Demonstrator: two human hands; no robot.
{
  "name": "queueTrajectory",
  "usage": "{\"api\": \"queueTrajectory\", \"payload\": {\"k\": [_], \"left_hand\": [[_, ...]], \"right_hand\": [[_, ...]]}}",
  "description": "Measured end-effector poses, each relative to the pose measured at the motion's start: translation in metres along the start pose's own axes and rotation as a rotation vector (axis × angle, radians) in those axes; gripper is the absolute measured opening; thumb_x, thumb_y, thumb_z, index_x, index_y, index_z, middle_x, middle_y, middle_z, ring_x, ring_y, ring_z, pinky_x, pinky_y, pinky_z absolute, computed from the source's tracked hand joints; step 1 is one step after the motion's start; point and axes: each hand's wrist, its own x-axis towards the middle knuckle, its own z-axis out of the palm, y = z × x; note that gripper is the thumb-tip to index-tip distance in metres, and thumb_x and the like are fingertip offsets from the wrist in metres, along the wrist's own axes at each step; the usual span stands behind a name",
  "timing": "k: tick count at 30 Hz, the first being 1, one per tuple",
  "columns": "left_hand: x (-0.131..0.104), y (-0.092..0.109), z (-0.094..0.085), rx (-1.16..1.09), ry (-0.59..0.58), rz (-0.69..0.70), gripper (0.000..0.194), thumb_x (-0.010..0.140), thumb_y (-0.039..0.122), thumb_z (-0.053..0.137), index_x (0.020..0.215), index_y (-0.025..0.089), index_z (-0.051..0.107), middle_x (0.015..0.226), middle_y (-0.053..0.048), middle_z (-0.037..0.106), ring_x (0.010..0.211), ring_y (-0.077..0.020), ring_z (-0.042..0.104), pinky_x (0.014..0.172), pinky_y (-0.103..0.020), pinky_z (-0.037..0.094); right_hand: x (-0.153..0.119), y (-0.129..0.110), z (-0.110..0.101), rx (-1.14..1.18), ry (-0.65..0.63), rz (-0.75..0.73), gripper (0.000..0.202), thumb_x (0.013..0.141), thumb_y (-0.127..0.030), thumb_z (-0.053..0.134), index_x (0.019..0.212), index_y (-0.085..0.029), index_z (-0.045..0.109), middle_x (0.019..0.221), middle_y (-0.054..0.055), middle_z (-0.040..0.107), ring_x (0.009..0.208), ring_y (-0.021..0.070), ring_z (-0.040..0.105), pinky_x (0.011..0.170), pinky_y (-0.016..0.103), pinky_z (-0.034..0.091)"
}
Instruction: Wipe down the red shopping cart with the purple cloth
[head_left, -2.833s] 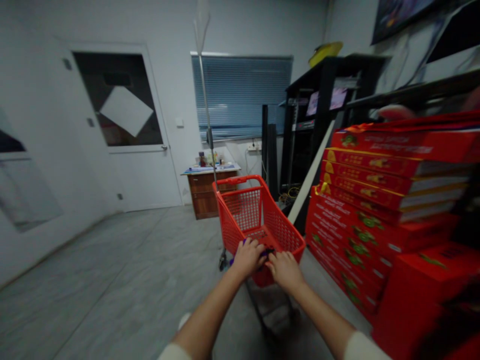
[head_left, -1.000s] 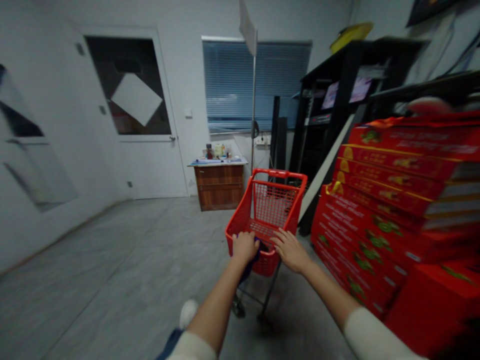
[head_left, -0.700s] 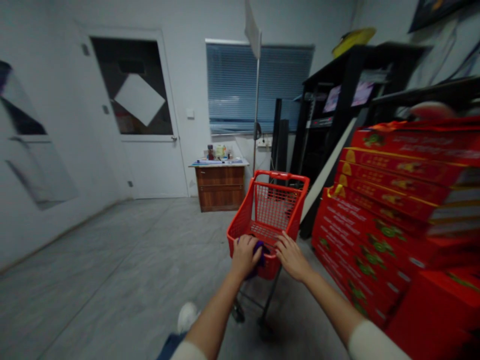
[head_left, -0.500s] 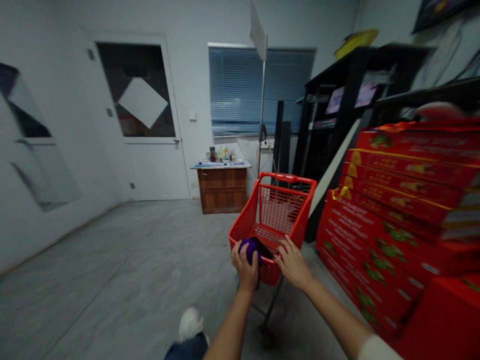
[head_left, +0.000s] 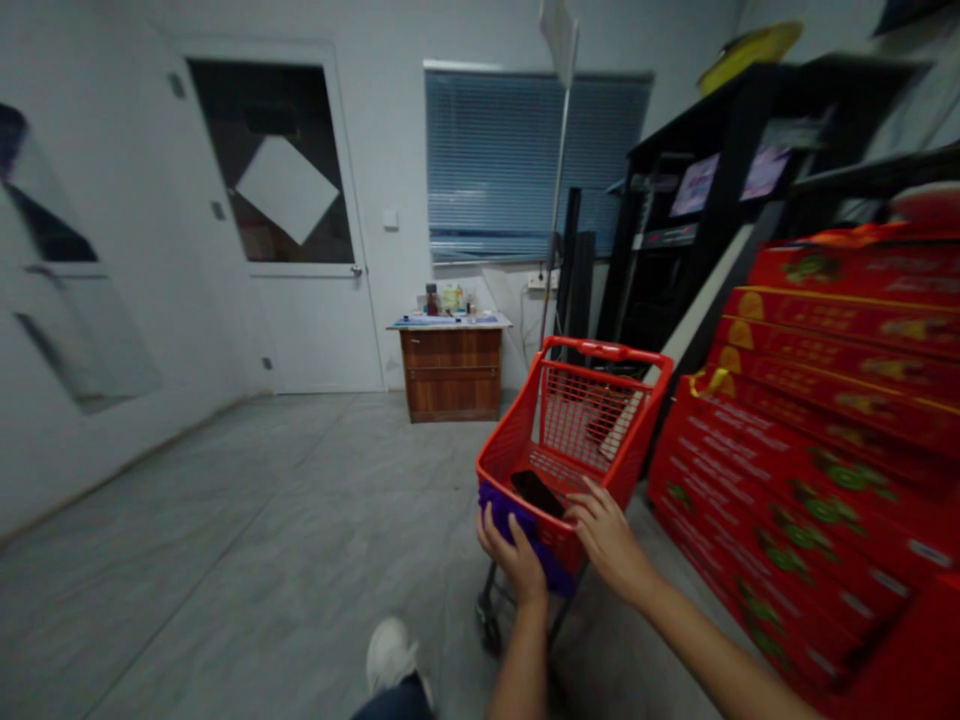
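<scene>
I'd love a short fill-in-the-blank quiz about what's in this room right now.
1. The small shopping cart is coloured ____.
2. The left hand grips a cloth coloured ____.
3. The stacked boxes stand to the cart's ____ side.
4. The window blinds hang above a wooden ____.

Missing words: red; purple; right; cabinet

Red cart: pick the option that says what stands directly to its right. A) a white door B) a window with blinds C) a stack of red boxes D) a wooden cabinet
C, the stack of red boxes rises right beside the red cart, while the wooden cabinet stands farther off, against the back wall.
</scene>
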Motion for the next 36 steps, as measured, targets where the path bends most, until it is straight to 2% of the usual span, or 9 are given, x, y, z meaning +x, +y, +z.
{"api": "queueTrajectory", "payload": {"k": [3, 5, 9, 12, 16, 20, 28, 34, 36], "left_hand": [[-0.033, 0.001, 0.002, -0.006, -0.055, 0.032, 0.043, 0.09, 0.04, 0.05, 0.129, 0.02, 0.045, 0.144, -0.018, 0.036, 0.135, -0.0284, 0.037, 0.109, -0.05, 0.035], [-0.034, -0.001, 0.003, -0.029, -0.059, 0.074, 0.038, 0.09, 0.039, 0.05, 0.123, 0.02, 0.049, 0.141, -0.017, 0.039, 0.133, -0.028, 0.039, 0.108, -0.049, 0.035], [0.013, -0.013, 0.006, -0.101, -0.005, 0.087, 0.031, 0.093, 0.036, 0.044, 0.116, 0.018, 0.053, 0.127, -0.016, 0.05, 0.122, -0.0246, 0.048, 0.106, -0.047, 0.037], [0.036, -0.023, 0.007, -0.117, 0.034, 0.005, 0.033, 0.093, 0.035, 0.041, 0.118, 0.018, 0.054, 0.128, -0.016, 0.05, 0.123, -0.0247, 0.047, 0.108, -0.046, 0.035], [0.003, -0.027, 0.005, -0.12, -0.025, -0.093, 0.039, 0.095, 0.034, 0.035, 0.125, 0.018, 0.052, 0.137, -0.017, 0.045, 0.13, -0.026, 0.042, 0.11, -0.046, 0.033], [-0.036, -0.024, 0.006, -0.096, -0.06, 0.012, 0.048, 0.092, 0.041, 0.042, 0.133, 0.017, 0.045, 0.146, -0.018, 0.034, 0.136, -0.0289, 0.035, 0.112, -0.048, 0.03], [0.017, -0.034, 0.019, -0.072, 0.077, -0.118, 0.035, 0.093, 0.046, 0.042, 0.11, 0.018, 0.054, 0.113, -0.013, 0.054, 0.114, -0.0238, 0.051, 0.105, -0.045, 0.038], [-0.036, -0.023, 0.006, -0.046, -0.037, -0.133, 0.035, 0.094, 0.042, 0.041, 0.115, 0.017, 0.051, 0.119, -0.015, 0.053, 0.115, -0.024, 0.052, 0.102, -0.044, 0.04], [-0.032, -0.012, 0.001, -0.058, -0.053, -0.047, 0.034, 0.094, 0.041, 0.041, 0.116, 0.017, 0.051, 0.121, -0.015, 0.051, 0.116, -0.0237, 0.051, 0.102, -0.043, 0.041]], "right_hand": [[0.0, -0.002, 0.006, -0.009, 0.047, 0.023, 0.035, 0.096, -0.026, 0.033, 0.097, -0.022, 0.068, 0.122, 0.006, 0.063, 0.142, 0.0261, 0.03, 0.117, 0.055, 0.027], [-0.002, -0.001, 0.007, -0.023, 0.072, 0.032, 0.034, 0.096, -0.024, 0.034, 0.094, -0.022, 0.068, 0.119, 0.007, 0.064, 0.141, 0.027, 0.031, 0.116, 0.056, 0.028], [-0.006, 0.001, 0.005, -0.033, 0.07, 0.013, 0.033, 0.095, -0.026, 0.035, 0.093, -0.023, 0.068, 0.119, 0.007, 0.064, 0.142, 0.0267, 0.03, 0.115, 0.056, 0.03], [-0.005, -0.002, 0.005, -0.029, 0.065, 0.003, 0.033, 0.096, -0.026, 0.034, 0.094, -0.023, 0.067, 0.119, 0.006, 0.064, 0.142, 0.0268, 0.029, 0.115, 0.057, 0.028], [-0.003, -0.007, 0.009, -0.031, 0.102, 0.019, 0.032, 0.095, -0.025, 0.034, 0.092, -0.022, 0.066, 0.117, 0.007, 0.065, 0.141, 0.0278, 0.031, 0.115, 0.059, 0.027], [-0.005, -0.007, 0.01, -0.041, 0.131, 0.023, 0.032, 0.094, -0.025, 0.034, 0.089, -0.023, 0.066, 0.115, 0.006, 0.066, 0.139, 0.0278, 0.034, 0.115, 0.059, 0.027], [-0.006, -0.012, 0.005, -0.054, 0.089, 0.035, 0.033, 0.095, -0.025, 0.033, 0.088, -0.022, 0.065, 0.116, 0.007, 0.065, 0.14, 0.0262, 0.031, 0.115, 0.058, 0.026], [-0.005, -0.014, 0.015, -0.07, 0.132, 0.06, 0.031, 0.095, -0.023, 0.033, 0.09, -0.021, 0.064, 0.116, 0.007, 0.065, 0.142, 0.0269, 0.029, 0.116, 0.057, 0.024], [-0.006, -0.014, 0.014, -0.071, 0.129, 0.055, 0.031, 0.095, -0.023, 0.033, 0.09, -0.021, 0.064, 0.116, 0.007, 0.065, 0.141, 0.0273, 0.029, 0.116, 0.058, 0.025]]}}
